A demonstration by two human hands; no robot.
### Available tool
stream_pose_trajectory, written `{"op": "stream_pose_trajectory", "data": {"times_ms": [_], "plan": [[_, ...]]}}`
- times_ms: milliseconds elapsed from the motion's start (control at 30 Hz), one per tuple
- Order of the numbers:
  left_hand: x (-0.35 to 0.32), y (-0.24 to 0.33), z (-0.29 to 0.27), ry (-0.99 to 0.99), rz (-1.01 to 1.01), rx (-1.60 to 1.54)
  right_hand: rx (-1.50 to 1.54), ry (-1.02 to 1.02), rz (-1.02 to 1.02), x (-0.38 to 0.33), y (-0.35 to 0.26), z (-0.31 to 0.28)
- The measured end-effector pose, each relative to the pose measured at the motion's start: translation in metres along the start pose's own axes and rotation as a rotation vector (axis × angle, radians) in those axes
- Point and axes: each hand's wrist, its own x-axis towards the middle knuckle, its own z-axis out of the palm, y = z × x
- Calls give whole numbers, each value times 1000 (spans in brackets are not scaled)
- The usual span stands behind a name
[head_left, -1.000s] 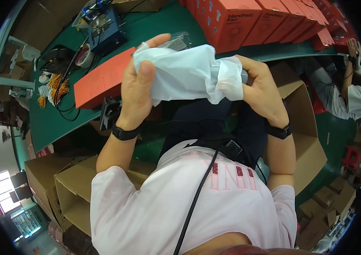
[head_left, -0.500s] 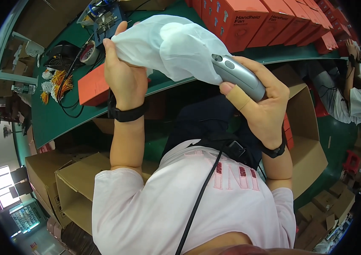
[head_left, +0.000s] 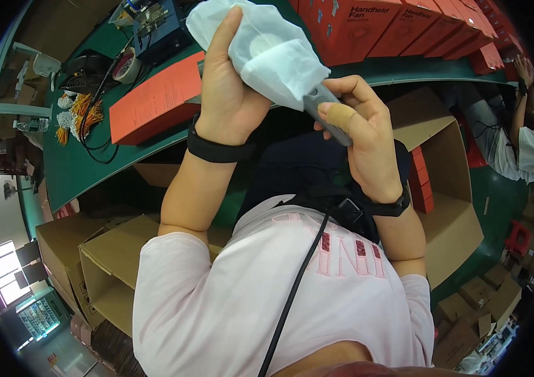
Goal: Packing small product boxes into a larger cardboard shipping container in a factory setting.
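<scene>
A handheld fan (head_left: 338, 133) with a grey handle is raised above the near edge of the table. Its head is inside a thin, whitish translucent bag (head_left: 287, 69), through which a pale round shape shows. My right hand (head_left: 367, 125) closes around the handle, its bandaged thumb lying along it. My left hand (head_left: 232, 94) grips the bagged head from the left side, with the thumb up over the bag and the other fingers hidden behind it. Left of that hand, a red box (head_left: 154, 100) lies on the green table (head_left: 81, 173).
Red boxes (head_left: 358, 31) stand in rows at the back right. Wires with orange and white ends (head_left: 81, 119), a small bin (head_left: 127, 66) and a blue device (head_left: 160, 31) occupy the left. Open cartons (head_left: 446, 232) flank me. Another person (head_left: 499, 138) sits far right.
My left hand has come right and turned, its thumb now over the bag. The fan has turned so its handle shows edge-on, and my right hand has shifted left. More of the red box shows.
</scene>
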Motion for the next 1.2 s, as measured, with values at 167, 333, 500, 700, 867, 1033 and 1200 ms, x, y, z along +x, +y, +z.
{"op": "stream_pose_trajectory", "data": {"times_ms": [167,333,500,700,867,1033,1200], "plan": [[14,15,-31,-137,-77,-124,-56,21,-84,-6,-1,12],[14,23,-30,-249,-212,-239,-16,34,-78,-10,-6,14],[9,27,-23,-305,-181,-210,8,60,-134,-16,-8,20],[5,23,6,-240,-183,-289,45,55,-102,-18,-7,18],[4,23,8,-187,-141,-281,56,60,-105,-19,-8,18],[18,22,-4,-560,-86,-245,78,59,-106,-19,-6,21],[6,33,8,-278,-67,-130,107,65,-163,-18,5,24]]}}
